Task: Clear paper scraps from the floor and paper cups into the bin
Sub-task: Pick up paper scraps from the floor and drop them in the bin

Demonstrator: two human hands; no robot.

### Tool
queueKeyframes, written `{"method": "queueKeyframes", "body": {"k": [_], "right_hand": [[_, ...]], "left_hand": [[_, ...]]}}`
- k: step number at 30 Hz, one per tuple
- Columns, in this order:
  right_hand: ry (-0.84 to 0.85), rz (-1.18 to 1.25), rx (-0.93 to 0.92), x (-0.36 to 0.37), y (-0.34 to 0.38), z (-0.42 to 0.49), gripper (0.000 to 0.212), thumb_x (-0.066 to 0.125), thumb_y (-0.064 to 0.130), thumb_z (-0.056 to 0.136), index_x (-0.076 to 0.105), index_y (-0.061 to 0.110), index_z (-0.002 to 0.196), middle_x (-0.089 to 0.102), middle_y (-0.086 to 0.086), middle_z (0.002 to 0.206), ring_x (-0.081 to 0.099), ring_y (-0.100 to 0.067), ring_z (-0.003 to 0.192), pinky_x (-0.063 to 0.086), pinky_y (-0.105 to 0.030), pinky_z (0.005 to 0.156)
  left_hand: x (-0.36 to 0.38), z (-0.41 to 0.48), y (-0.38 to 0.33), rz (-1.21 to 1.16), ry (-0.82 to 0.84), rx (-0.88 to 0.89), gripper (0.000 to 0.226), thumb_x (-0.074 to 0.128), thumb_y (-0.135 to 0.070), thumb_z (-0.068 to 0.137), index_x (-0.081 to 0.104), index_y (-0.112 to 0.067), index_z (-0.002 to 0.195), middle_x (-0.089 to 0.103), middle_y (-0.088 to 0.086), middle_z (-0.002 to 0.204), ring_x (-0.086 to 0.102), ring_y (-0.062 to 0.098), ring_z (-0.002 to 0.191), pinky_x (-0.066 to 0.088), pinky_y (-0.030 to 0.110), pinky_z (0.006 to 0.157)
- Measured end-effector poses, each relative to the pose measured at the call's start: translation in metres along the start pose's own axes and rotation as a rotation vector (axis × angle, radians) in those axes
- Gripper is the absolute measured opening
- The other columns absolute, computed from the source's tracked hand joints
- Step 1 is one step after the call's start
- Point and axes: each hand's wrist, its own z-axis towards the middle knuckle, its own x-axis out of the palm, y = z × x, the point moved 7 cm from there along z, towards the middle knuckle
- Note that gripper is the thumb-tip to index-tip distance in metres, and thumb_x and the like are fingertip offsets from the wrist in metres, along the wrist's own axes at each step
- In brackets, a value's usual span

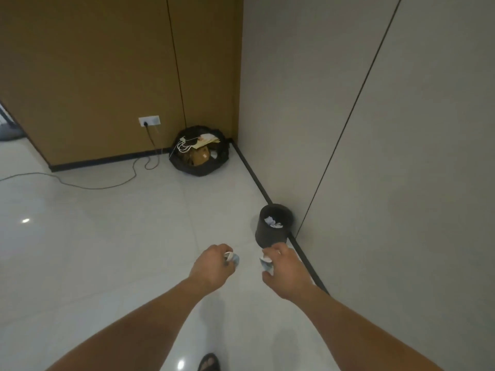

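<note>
Holding white paper cup, left hand curls fingers round it. Right hand grips second white paper cup. Dark cylindrical bin stands just beyond right hand, against right wall, with crumpled white paper scraps inside. Far corner: open black rubbish bag, filled.

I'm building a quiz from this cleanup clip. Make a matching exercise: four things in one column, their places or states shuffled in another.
1. small dark bin
2. black rubbish bag
3. wall socket
4. left hand

A. a cable is plugged in
B. in the room's corner, filled with rubbish
C. grips a paper cup
D. beside the grey wall, crumpled paper inside

Pairs: 1-D, 2-B, 3-A, 4-C.
</note>
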Motion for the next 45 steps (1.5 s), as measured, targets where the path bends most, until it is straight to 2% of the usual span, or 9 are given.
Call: {"method": "queueKeyframes", "body": {"k": [5,11,17,21,28,31,35,38,45], "right_hand": [[-0.026,0.035,0.095,-0.022,-0.014,0.089,0.054,0.060,0.034,0.088,0.044,0.028,0.140,0.035,0.003,0.143,0.037,-0.021,0.126,0.043,-0.031,0.097],[0.006,0.053,0.200,-0.023,-0.079,0.194,0.054,0.059,0.034,0.088,0.043,0.028,0.140,0.034,0.002,0.144,0.038,-0.021,0.128,0.042,-0.030,0.102],[0.077,0.094,0.235,-0.008,-0.163,0.328,0.057,0.058,0.036,0.090,0.037,0.028,0.143,0.032,0.002,0.148,0.036,-0.020,0.131,0.042,-0.030,0.104],[0.107,0.074,0.296,0.013,-0.232,0.406,0.057,0.060,0.037,0.089,0.037,0.028,0.141,0.034,0.001,0.146,0.037,-0.019,0.131,0.042,-0.028,0.102],[0.164,0.013,0.343,0.119,-0.344,0.521,0.038,0.059,0.033,0.091,0.050,0.027,0.127,0.049,0.001,0.132,0.050,-0.018,0.119,0.046,-0.024,0.097],[0.196,0.028,0.390,0.189,-0.387,0.559,0.042,0.062,0.032,0.088,0.049,0.026,0.128,0.046,-0.001,0.132,0.048,-0.024,0.120,0.045,-0.027,0.093],[0.256,0.044,0.434,0.280,-0.441,0.597,0.048,0.062,0.034,0.088,0.046,0.025,0.132,0.040,-0.004,0.136,0.043,-0.027,0.124,0.049,-0.035,0.094],[0.292,0.002,0.401,0.331,-0.465,0.626,0.055,0.063,0.040,0.087,0.042,0.026,0.136,0.038,-0.004,0.142,0.039,-0.027,0.130,0.046,-0.043,0.101],[0.185,-0.012,0.392,0.355,-0.475,0.644,0.069,0.065,0.047,0.085,0.034,0.027,0.143,0.029,-0.008,0.148,0.030,-0.032,0.135,0.041,-0.049,0.105]], "left_hand": [[-0.026,0.116,-0.037,0.061,0.069,0.079,0.020,0.060,-0.029,0.087,0.065,-0.012,0.096,0.065,0.009,0.093,0.061,0.025,0.083,0.047,0.029,0.071],[0.001,0.245,-0.082,0.090,0.189,0.143,0.018,0.060,-0.031,0.087,0.053,-0.018,0.077,0.063,0.013,0.088,0.061,0.030,0.081,0.045,0.030,0.066],[0.053,0.397,-0.107,0.140,0.261,0.108,0.028,0.058,-0.037,0.091,0.060,-0.020,0.113,0.060,0.002,0.109,0.059,0.017,0.093,0.045,0.022,0.078],[0.110,0.497,-0.106,0.200,0.360,0.083,0.032,0.056,-0.033,0.092,0.056,-0.020,0.121,0.058,0.003,0.118,0.058,0.018,0.101,0.046,0.024,0.087],[0.250,0.634,-0.045,0.164,0.428,0.102,0.024,0.048,-0.032,0.096,0.055,-0.021,0.116,0.059,-0.001,0.113,0.054,0.010,0.088,0.037,0.015,0.071],[0.321,0.679,-0.010,0.176,0.474,0.121,0.020,0.048,-0.030,0.096,0.054,-0.020,0.112,0.058,0.000,0.108,0.049,0.009,0.082,0.036,0.020,0.071],[0.405,0.723,0.038,0.209,0.539,0.193,0.026,0.051,-0.029,0.094,0.054,-0.019,0.117,0.057,0.003,0.114,0.058,0.021,0.099,0.043,0.027,0.076],[0.448,0.744,0.064,0.291,0.548,0.363,0.031,0.055,-0.028,0.092,0.054,-0.017,0.121,0.058,0.004,0.116,0.056,0.023,0.107,0.048,0.029,0.087],[0.462,0.759,0.087,0.335,0.458,0.551,0.055,0.067,-0.029,0.081,0.046,-0.018,0.131,0.050,0.004,0.132,0.045,0.023,0.124,0.039,0.032,0.101]]}}
